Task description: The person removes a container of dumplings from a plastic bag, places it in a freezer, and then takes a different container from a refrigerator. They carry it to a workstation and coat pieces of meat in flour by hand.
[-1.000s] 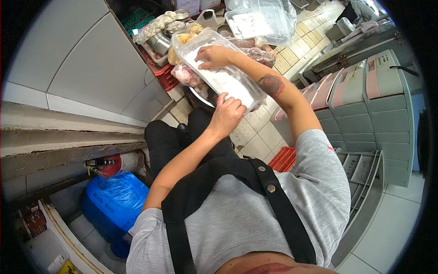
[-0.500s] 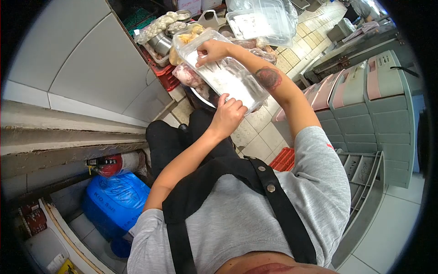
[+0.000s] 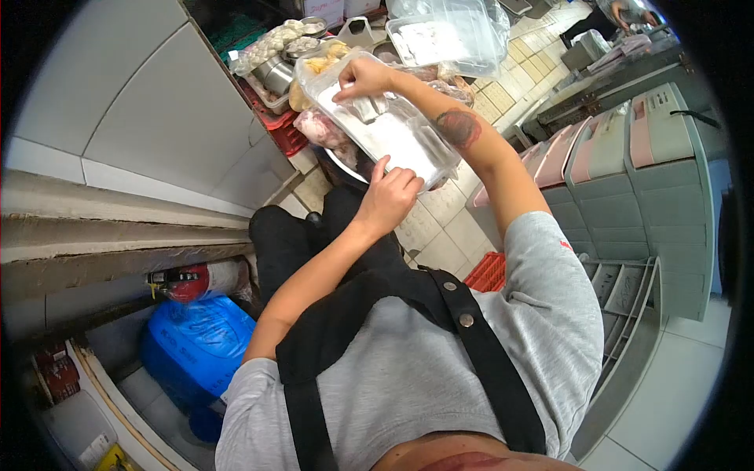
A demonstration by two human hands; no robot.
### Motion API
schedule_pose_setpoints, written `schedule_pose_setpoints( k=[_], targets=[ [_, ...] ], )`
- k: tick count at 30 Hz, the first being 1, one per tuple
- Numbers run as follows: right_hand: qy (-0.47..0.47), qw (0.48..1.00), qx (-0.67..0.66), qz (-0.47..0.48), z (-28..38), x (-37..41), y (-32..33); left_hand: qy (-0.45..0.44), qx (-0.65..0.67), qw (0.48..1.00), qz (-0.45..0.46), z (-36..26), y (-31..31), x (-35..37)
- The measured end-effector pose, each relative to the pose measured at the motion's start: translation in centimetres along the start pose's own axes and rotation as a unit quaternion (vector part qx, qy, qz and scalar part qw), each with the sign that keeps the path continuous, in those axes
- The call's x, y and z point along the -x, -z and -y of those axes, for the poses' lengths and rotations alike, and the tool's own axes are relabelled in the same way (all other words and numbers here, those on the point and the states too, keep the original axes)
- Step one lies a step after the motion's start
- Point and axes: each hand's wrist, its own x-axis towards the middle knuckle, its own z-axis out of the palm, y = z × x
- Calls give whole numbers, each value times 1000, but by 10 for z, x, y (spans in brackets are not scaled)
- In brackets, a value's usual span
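The clear plastic container [image 3: 393,133] is held up at a slant in front of the person, above a crowded bench [image 3: 345,161] and the tiled floor [image 3: 440,228]. It is a long, shallow rectangular tub with rounded corners and thin glossy walls, and a white, frosty-looking layer covers its bottom.

The left hand [image 3: 389,196] has the near end, with its fingers curled in tight against the rim. The right hand [image 3: 365,78] dips into the far end, its fingers bunched downward over a pale greyish piece. Whether they actually grip it I cannot tell.

Just past the tub sits a second clear tub [image 3: 448,35], cloudy with white. Lumpy bags of pink meat [image 3: 318,125] lie beneath, beside dull metal cups [image 3: 275,74] and a red slatted crate [image 3: 283,133].

Down by the wall there is a crinkled blue plastic sack [image 3: 200,345] whose dark print is too small to read. A red cylinder [image 3: 192,281] lies above it.
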Motion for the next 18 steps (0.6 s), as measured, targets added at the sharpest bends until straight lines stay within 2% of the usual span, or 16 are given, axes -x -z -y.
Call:
schedule_pose_setpoints(
  k=[1, 3, 7, 11, 14, 17, 18],
  targets=[
    [-13, 999, -40, -22, 0, 0, 4, 3, 4, 1000, -9, -1, 0, 0],
    [-42, 998, -49, 5, 18, 5, 27, 15, 5, 1000, -24, -3, 2, 0],
    [25, 991, -116, 68, 32, 27, 17, 37, 1, 999, -26, -3, 6, 8],
    [47, 984, -82, 150, 42, 65, -3, 40, 9, 999, -15, 2, 5, 11],
    [25, 986, -57, 155, 42, 92, -6, 44, 16, 999, -16, 2, 6, 11],
    [48, 986, -40, 156, 47, 109, 1, 48, 20, 999, -8, 2, 7, 11],
    [35, 982, -8, 187, 51, 112, 2, 46, 20, 999, -8, 3, 7, 11]
  ],
)
